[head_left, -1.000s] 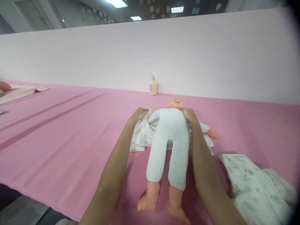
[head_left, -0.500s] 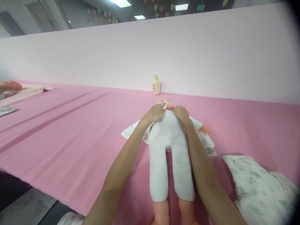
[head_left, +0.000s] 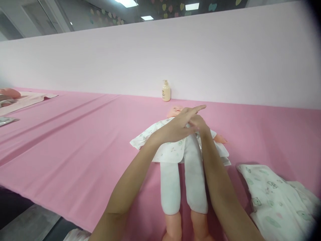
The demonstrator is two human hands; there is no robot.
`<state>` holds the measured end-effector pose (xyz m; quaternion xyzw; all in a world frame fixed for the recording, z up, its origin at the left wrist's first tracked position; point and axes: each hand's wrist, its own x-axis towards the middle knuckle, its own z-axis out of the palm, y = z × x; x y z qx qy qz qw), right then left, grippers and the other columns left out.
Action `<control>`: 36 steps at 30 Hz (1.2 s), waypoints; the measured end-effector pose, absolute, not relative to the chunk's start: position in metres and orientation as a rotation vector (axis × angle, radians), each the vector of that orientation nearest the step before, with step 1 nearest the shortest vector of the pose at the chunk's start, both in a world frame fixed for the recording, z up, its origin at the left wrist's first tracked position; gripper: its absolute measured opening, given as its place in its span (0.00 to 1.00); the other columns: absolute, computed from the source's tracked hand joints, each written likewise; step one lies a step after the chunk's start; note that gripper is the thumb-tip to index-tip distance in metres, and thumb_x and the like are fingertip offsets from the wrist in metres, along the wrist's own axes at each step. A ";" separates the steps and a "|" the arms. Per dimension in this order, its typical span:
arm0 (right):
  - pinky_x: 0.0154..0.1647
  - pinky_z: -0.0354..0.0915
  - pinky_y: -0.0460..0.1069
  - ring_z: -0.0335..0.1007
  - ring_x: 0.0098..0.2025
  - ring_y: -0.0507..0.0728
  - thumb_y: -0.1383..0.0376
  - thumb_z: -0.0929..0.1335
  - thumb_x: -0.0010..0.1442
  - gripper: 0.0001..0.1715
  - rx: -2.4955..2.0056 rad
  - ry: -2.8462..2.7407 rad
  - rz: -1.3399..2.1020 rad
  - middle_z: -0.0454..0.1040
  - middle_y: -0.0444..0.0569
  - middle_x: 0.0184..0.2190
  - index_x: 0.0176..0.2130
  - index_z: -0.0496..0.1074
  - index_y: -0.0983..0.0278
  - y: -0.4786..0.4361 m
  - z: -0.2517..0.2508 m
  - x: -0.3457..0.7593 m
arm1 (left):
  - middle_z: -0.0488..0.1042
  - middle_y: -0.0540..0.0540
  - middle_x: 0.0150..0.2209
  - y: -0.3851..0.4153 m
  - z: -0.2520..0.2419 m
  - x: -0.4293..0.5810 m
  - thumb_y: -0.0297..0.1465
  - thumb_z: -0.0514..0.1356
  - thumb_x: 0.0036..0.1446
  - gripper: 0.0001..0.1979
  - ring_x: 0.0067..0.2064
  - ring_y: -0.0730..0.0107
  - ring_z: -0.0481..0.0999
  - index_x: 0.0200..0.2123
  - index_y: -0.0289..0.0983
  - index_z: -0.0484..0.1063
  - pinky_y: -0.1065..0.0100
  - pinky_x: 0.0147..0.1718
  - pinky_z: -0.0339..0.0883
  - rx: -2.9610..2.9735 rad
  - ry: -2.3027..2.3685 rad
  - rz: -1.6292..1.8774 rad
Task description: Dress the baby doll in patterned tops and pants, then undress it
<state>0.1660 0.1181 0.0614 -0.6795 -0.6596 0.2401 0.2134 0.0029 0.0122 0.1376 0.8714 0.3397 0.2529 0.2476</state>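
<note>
A baby doll [head_left: 184, 180] in a white bodysuit lies on its back on the pink table [head_left: 75, 140], head toward the wall. A white printed garment [head_left: 170, 149] now covers its left chest and belly. My left hand [head_left: 179, 125] lies across the doll's chest, fingers stretched out toward the right. My right hand [head_left: 199, 123] sits at the doll's chest, partly hidden under my left hand, fingers curled on the garment's edge. The doll's bare arm [head_left: 220, 138] sticks out to the right.
A cream pump bottle [head_left: 166, 91] stands against the pale pink wall behind the doll's head. A folded printed cloth [head_left: 273, 197] lies at the right near the table's front. At the far left lies a pink towel [head_left: 27, 99] with another doll's part on it.
My left hand has drawn the printed garment over the doll's chest and now stretches flat across it. My right hand stays at the chest, now under the left hand.
</note>
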 end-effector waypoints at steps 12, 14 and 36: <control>0.29 0.64 0.50 0.72 0.28 0.58 0.59 0.64 0.56 0.17 -2.263 -1.719 0.793 0.75 0.55 0.31 0.40 0.73 0.67 0.104 0.071 0.223 | 0.69 0.45 0.56 0.044 0.071 0.033 0.37 0.50 0.62 0.17 0.59 0.58 0.64 0.51 0.42 0.70 0.52 0.59 0.51 2.834 1.133 0.408; 0.27 0.64 0.51 0.71 0.25 0.58 0.57 0.64 0.56 0.19 -2.358 -1.660 0.909 0.74 0.54 0.27 0.39 0.72 0.68 0.102 0.072 0.226 | 0.73 0.47 0.51 0.045 0.071 0.034 0.35 0.49 0.62 0.14 0.55 0.60 0.67 0.42 0.41 0.74 0.54 0.56 0.53 2.850 1.161 0.356; 0.34 0.72 0.48 0.75 0.35 0.55 0.62 0.65 0.62 0.17 -1.399 -1.796 1.167 0.77 0.53 0.39 0.50 0.69 0.63 0.054 0.141 0.215 | 0.69 0.37 0.54 0.040 0.071 0.049 0.35 0.59 0.54 0.33 0.53 0.53 0.69 0.62 0.36 0.53 0.54 0.51 0.60 2.694 1.381 0.726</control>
